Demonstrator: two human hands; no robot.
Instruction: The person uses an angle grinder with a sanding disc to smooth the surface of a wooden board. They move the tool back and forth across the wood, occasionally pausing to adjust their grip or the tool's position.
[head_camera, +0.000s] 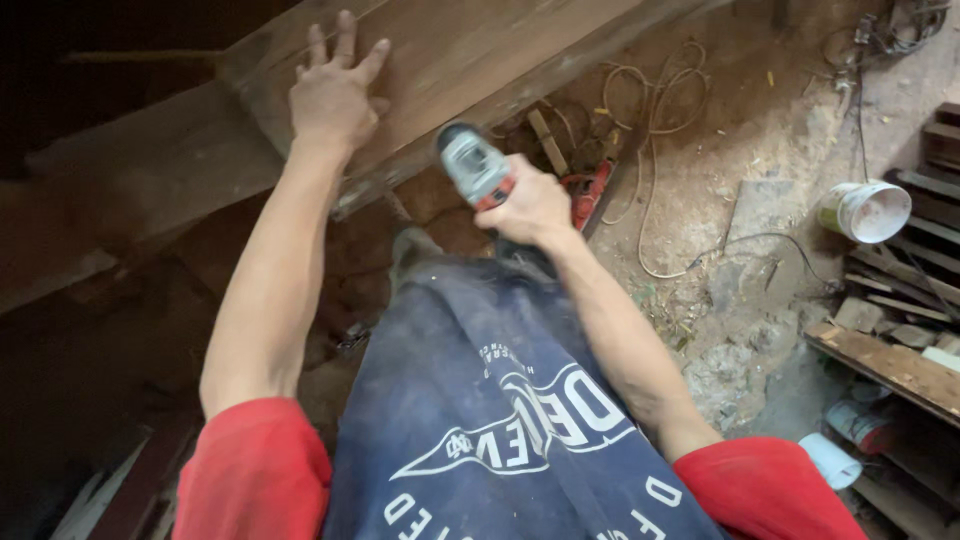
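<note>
My left hand (335, 88) lies flat, fingers spread, on a wide brown wooden plank (470, 50) that slants across the top of the view. My right hand (530, 208) grips a grey and red power tool (475, 165), whose head points at the plank's lower edge. The tool's tip is hidden against the wood. A dark blue apron with white print (490, 410) and red sleeves fill the bottom of the view.
A second beam (130, 190) runs down to the left. Cords (655, 120) lie looped on the dusty earth floor. A white bucket (865, 210) lies on its side at the right, near stacked wood scraps (900, 340) and small tubs (850, 440).
</note>
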